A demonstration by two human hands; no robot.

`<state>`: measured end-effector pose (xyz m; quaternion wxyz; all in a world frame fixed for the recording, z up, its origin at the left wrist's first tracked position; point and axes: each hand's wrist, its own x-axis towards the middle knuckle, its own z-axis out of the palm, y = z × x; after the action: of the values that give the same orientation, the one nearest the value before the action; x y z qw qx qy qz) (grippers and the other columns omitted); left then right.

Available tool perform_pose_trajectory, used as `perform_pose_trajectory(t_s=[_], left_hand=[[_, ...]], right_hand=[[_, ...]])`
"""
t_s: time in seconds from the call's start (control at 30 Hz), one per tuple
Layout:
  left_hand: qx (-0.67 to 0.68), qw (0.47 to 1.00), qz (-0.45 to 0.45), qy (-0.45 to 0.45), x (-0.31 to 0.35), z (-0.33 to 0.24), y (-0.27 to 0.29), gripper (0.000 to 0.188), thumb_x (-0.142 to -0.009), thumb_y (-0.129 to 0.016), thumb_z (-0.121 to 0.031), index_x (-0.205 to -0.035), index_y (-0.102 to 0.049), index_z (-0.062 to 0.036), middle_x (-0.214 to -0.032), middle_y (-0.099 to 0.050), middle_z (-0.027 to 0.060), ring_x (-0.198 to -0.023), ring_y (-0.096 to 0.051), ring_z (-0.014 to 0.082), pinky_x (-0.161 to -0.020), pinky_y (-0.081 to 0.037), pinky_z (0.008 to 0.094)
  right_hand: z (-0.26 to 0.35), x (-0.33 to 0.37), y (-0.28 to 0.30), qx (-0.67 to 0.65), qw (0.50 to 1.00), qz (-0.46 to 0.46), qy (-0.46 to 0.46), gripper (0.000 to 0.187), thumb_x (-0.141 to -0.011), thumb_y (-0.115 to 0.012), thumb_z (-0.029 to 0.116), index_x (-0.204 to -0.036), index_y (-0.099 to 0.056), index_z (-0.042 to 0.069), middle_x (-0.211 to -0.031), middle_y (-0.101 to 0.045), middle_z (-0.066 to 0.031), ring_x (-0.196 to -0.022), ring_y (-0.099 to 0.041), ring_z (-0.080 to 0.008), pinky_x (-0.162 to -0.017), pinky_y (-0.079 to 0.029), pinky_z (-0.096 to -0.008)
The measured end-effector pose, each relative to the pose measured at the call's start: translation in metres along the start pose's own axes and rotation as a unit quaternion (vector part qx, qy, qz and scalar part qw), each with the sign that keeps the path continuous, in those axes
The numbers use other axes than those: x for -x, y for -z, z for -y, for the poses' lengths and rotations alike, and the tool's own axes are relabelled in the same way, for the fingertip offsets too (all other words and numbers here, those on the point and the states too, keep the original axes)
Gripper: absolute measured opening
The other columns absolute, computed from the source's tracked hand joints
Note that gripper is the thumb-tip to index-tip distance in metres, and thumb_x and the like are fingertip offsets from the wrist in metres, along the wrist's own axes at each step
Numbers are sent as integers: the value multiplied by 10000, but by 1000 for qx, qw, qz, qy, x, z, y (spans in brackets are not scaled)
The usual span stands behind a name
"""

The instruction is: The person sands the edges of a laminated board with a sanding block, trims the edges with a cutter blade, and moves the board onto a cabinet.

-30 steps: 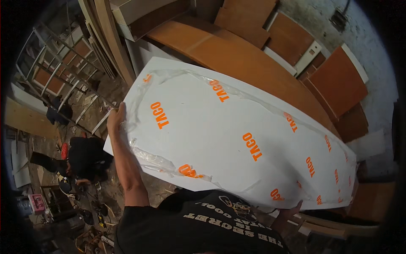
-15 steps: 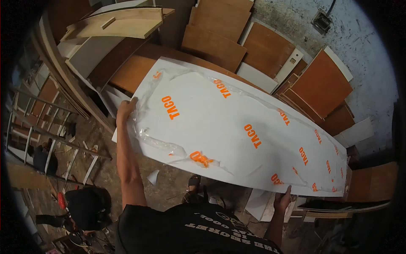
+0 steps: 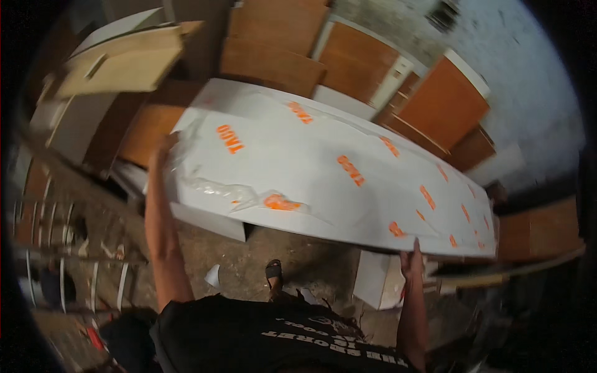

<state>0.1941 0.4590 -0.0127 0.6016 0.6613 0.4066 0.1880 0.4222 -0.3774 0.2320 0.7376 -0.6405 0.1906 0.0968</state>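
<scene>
A long white board [image 3: 292,168], partly covered in crumpled clear film with orange print, stretches in front of me. My left hand [image 3: 163,149] grips its left end, with the fingers partly hidden and blurred. At the near edge, toward the right end, my right hand [image 3: 412,261] holds the board with its thumb up at the rim; the other fingers are largely out of sight. Below the near left edge, part of another white panel [image 3: 214,222] shows.
Brown boards [image 3: 360,62] lean against the blue-grey wall [image 3: 528,81]. At the upper left lies a pale wooden piece [image 3: 118,62]. A metal ladder-like frame [image 3: 74,273] stands left. Near my sandalled foot [image 3: 273,272], a white scrap [image 3: 212,275] lies on the floor.
The board and both hands now appear farther left and higher in the picture, while the view has also shifted. More of the white panel below the near left edge shows. Both hands keep their hold.
</scene>
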Motion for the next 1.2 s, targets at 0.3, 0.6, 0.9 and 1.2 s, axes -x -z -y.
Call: perform_pose_trajectory(t_s=[0.3, 0.6, 0.9, 1.2], left_hand=[[-274, 959, -36, 59, -2, -17, 42, 478, -955, -643, -421, -1097, -715, 29, -935, -693, 110, -839, -624, 201, -769, -503, 368], [-301, 930, -119, -174, 109, -82, -12, 586, -939, -712, -422, -1323, -618, 11, -1295, -632, 270, -1205, -613, 376, -1013, -473, 427], [-394, 869, 49, -296, 272, -93, -291, 594, -913, -687, -356, -1408, -569, -50, -1490, -500, 238, -1439, -388, 425, -1149, -254, 625], [-124, 746, 456, -469, 522, -217, -661, 390, -946, -683, -290, -1144, -691, 45, -1146, -708, 212, -1114, -657, 365, -1004, -484, 438]], right_hand=[[-24, -15, 12, 207, 968, -60, -127, 655, -910, -683, 602, -1320, -565, 105, -1090, -663, -104, -942, -645, -243, -837, -555, -411], [-84, 135, 233, 297, 930, -147, -157, 774, -968, -607, 568, -1468, -442, 0, -1321, -597, -256, -1150, -633, -379, -869, -592, -488], [-251, 232, 267, 503, 766, -56, -396, 405, -1042, -561, 284, -1312, -622, -11, -1204, -695, -197, -990, -717, -308, -877, -581, -423], [-350, 121, 435, 428, 902, -60, -21, 369, -966, -640, 293, -1224, -687, 33, -1090, -731, -142, -894, -722, -264, -790, -580, -385]])
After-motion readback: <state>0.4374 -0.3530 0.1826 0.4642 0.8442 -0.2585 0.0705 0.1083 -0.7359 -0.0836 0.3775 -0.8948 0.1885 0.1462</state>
